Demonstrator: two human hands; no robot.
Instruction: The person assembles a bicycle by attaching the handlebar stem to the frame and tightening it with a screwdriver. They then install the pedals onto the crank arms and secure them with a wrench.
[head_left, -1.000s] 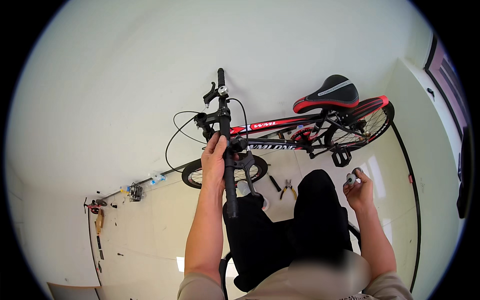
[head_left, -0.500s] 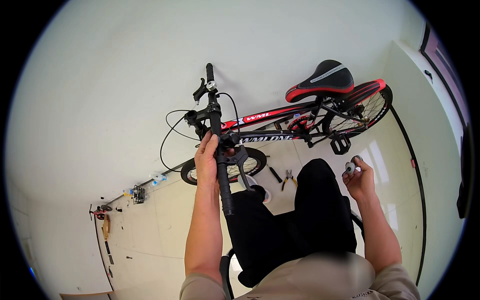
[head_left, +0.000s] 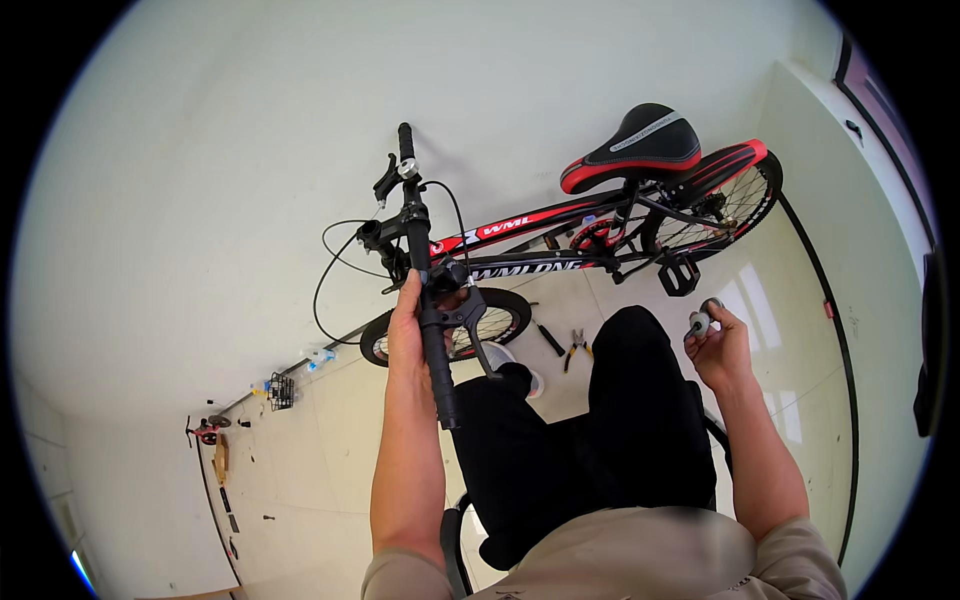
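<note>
A black and red bicycle point(head_left: 590, 210) stands along the wall with its front wheel toward the left. My left hand point(head_left: 404, 338) is wrapped round the near half of its black handlebar point(head_left: 438, 360), beside the brake lever point(head_left: 478, 335); some of its fingers are hidden behind the bar. Off to the right, away from the bicycle, my right hand point(head_left: 727, 352) is closed on a small grey round part point(head_left: 699, 324), whose exact kind I cannot make out. Loose black cables point(head_left: 318, 290) loop out from the front of the handlebar.
On the floor by my knees lie pliers point(head_left: 577, 350) with yellow-black handles and a black-handled tool point(head_left: 548, 340). A white round container point(head_left: 535, 384) is partly behind my leg. Farther left are a black wire basket point(head_left: 281, 392) and a small red wheeled thing point(head_left: 208, 430).
The view has shifted slightly, so the bicycle sits a little higher and farther left. My left hand stays on the handlebar, and my right hand still holds the grey part.
</note>
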